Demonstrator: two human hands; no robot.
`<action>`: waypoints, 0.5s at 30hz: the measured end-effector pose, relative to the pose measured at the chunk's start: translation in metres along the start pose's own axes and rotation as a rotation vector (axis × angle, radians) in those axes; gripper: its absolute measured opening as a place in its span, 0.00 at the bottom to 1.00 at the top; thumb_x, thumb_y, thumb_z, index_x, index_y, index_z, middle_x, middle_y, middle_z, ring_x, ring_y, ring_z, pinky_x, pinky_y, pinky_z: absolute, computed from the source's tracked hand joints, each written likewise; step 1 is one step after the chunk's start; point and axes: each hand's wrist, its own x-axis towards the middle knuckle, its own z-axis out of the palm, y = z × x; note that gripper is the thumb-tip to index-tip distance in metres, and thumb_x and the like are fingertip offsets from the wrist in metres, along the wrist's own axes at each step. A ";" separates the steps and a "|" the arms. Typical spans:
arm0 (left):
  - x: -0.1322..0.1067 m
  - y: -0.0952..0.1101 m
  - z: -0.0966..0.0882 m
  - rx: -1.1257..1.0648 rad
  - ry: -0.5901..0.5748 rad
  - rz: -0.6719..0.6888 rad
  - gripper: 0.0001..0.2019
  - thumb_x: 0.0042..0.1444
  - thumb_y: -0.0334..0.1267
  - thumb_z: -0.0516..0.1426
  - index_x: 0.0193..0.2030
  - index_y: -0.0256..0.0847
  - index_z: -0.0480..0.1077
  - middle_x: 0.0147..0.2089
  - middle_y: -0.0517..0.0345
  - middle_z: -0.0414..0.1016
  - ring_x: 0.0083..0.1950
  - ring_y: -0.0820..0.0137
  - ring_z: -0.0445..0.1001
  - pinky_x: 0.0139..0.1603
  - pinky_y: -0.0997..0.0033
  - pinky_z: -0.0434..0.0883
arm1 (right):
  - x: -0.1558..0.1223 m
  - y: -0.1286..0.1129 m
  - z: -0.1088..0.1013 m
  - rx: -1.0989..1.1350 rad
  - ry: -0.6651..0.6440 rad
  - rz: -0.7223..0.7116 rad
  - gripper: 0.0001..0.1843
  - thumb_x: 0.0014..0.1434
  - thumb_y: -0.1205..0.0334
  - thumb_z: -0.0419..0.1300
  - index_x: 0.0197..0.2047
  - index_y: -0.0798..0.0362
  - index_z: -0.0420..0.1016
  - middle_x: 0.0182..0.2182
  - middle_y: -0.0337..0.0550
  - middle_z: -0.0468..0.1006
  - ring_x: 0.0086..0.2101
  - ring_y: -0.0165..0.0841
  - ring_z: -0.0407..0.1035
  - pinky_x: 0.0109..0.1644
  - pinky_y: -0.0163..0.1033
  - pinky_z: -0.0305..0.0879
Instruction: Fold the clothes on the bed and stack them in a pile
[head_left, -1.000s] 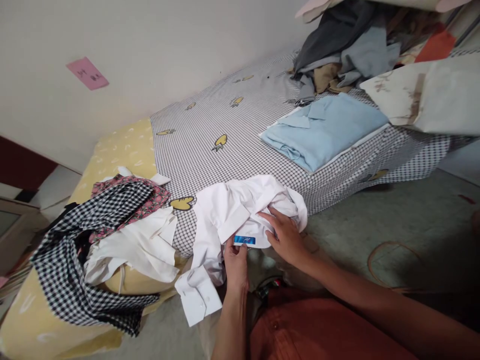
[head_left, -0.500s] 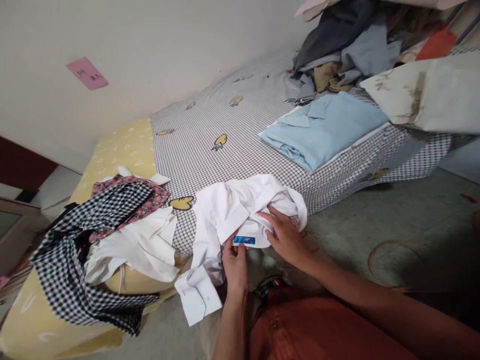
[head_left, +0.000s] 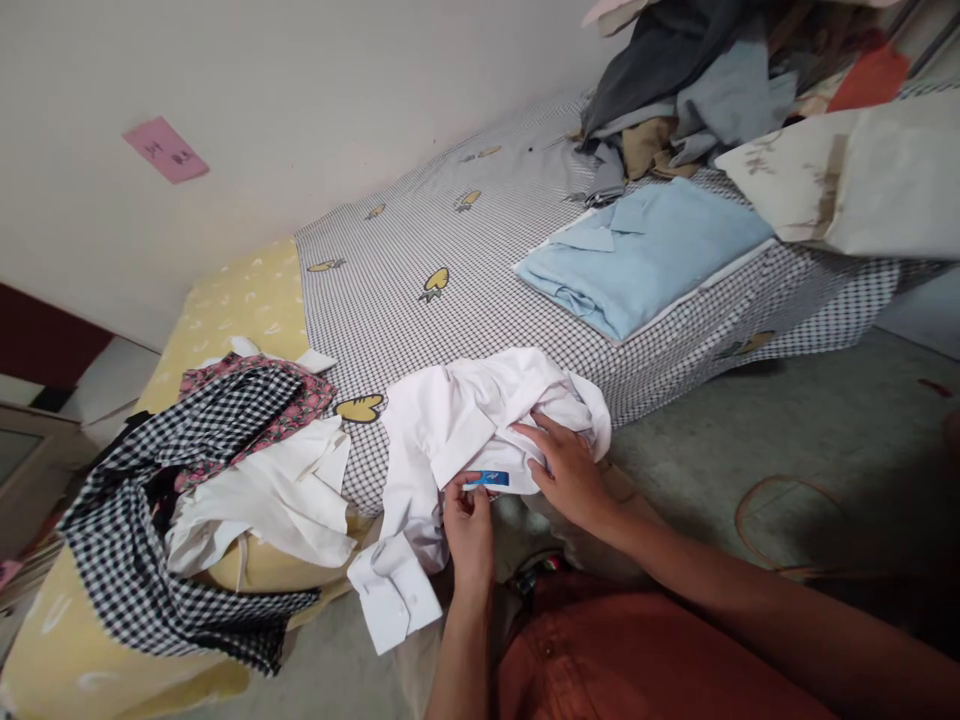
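A white shirt (head_left: pixel 420 420) lies crumpled at the bed's near edge, one cuff (head_left: pixel 397 600) hanging down over the side. Its collar area carries a blue label (head_left: pixel 495 478) facing up. My left hand (head_left: pixel 470 525) pinches the shirt's edge beside the label between thumb and fingers, covering part of the label. To the right, my right hand (head_left: pixel 566 468) rests on the shirt with its fingers stretched out and apart. Some of its fingertips touch the folds of the cloth.
A folded light-blue shirt (head_left: pixel 652 250) lies farther right on the checked bedsheet (head_left: pixel 390 300). Behind it is a clothes pile (head_left: pixel 690 90) beside a cream bag-like item (head_left: pixel 885 180). At left lie a black-and-white checked garment (head_left: pixel 112 530) and a white garment (head_left: pixel 277 500).
My left hand's fingers have shifted slightly on the shirt's edge, and the label now looks bent and partly covered. My right hand stays in place. The view has shifted a little.
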 end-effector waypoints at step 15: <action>-0.006 0.007 -0.016 -0.032 -0.066 -0.012 0.27 0.51 0.57 0.66 0.53 0.44 0.72 0.39 0.56 0.79 0.39 0.66 0.77 0.46 0.66 0.73 | 0.002 0.043 -0.027 0.592 0.280 0.373 0.27 0.68 0.49 0.51 0.66 0.50 0.63 0.56 0.55 0.75 0.50 0.43 0.73 0.53 0.51 0.73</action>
